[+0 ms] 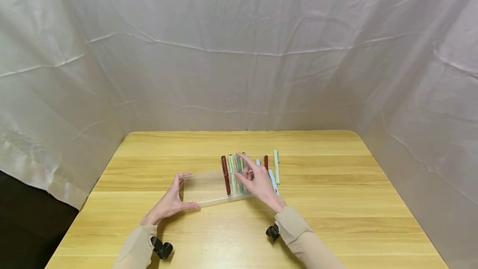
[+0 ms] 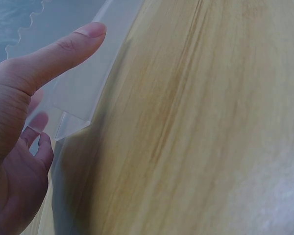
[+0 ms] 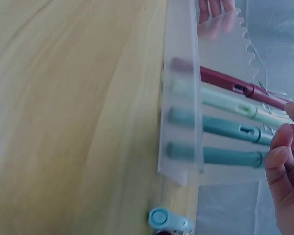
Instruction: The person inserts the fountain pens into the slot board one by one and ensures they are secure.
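A person's left grip (image 1: 173,198) holds the nine o'clock end of a translucent case (image 1: 207,188), thumb at the near edge, fingers at the far one, while the right grip (image 1: 258,182) hovers over the opposite end, index finger and thumb spread apart. No pen shows pinched between them; whether a fingertip touches one cannot be told.

Toward ten o'clock from the right grip, four pens lie side by side in the case: a dark red pen (image 1: 226,177), a pale green pen (image 1: 233,182), a teal pen (image 3: 230,128) and a second teal pen (image 3: 230,157). Their long axes run near twelve to six, across the case's rough nine-to-three length.

The relation that appears to count lies on the right grip's other side, where it is the nearer hand: on the wooden surface (image 1: 373,219), a loose light blue pen (image 1: 274,181) rests just beside it at three o'clock, slanted eleven to five, with a mint pen (image 1: 276,167) at two and a maroon pen (image 1: 266,161) at one, partly hidden.
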### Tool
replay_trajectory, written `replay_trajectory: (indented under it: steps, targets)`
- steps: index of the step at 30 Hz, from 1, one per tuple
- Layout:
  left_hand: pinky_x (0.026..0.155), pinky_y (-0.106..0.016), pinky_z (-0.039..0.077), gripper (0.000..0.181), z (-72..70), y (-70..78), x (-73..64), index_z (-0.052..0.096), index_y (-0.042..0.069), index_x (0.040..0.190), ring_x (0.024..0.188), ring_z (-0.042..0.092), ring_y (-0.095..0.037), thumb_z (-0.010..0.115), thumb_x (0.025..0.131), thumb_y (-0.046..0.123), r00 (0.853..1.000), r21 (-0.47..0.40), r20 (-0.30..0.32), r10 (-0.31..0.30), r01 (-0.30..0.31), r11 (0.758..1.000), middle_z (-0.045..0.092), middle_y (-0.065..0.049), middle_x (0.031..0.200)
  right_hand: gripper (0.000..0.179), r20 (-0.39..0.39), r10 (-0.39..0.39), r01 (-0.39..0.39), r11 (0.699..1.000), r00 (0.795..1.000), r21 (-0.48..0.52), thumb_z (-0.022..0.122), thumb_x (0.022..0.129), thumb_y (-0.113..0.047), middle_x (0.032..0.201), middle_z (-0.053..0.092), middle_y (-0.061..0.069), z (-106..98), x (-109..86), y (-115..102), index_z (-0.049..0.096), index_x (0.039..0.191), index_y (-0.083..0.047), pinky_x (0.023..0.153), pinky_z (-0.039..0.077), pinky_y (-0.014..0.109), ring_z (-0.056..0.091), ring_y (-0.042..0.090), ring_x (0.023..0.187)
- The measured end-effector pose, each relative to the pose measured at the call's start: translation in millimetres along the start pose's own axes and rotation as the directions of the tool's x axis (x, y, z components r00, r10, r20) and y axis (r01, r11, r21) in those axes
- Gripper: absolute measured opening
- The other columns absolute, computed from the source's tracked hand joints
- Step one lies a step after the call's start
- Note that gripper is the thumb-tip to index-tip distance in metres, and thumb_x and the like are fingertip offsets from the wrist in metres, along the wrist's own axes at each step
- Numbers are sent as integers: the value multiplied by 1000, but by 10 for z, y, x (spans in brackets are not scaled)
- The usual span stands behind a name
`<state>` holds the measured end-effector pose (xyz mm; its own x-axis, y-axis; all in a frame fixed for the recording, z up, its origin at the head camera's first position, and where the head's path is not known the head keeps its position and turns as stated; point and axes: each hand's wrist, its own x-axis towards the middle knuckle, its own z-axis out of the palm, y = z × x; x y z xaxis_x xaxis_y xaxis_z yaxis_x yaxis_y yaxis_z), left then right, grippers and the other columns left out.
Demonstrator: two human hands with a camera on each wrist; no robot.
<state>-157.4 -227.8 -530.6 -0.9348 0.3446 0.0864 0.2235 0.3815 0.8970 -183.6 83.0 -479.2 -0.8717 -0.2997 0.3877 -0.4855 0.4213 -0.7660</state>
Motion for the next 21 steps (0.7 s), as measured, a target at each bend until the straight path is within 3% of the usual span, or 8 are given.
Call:
replay_trajectory:
  steps: [7, 15, 21]
  targets:
    - [125, -68, 10, 102, -1, 1, 8, 27, 2, 144, 150, 21, -49, 93, 68, 20, 1000, -9, -2, 4, -4, 1000, 31, -25, 153, 63, -47, 29, -26, 998, 998, 65, 75, 89, -9, 76, 64, 6, -100, -71, 137, 49, 146, -5, 51, 51, 15, 51, -2, 57]
    - [125, -68, 9, 102, -1, -12, 12, 27, 3, 144, 150, 21, -49, 93, 68, 20, 1000, -7, -1, 2, -2, 1000, 31, -24, 153, 62, -98, 63, -54, 994, 993, 98, 74, 89, -4, 78, 64, 10, -239, -152, 301, 48, 145, -2, 52, 47, 12, 51, -1, 61]
    - [125, -69, 9, 102, 0, -13, 8, 27, 2, 144, 150, 20, -50, 93, 68, 20, 1000, -11, 1, 2, -2, 1000, 30, -25, 154, 63, -116, 180, -162, 975, 977, 152, 73, 89, -3, 84, 62, 16, -330, -208, 437, 46, 146, -3, 53, 44, 11, 51, 3, 61]
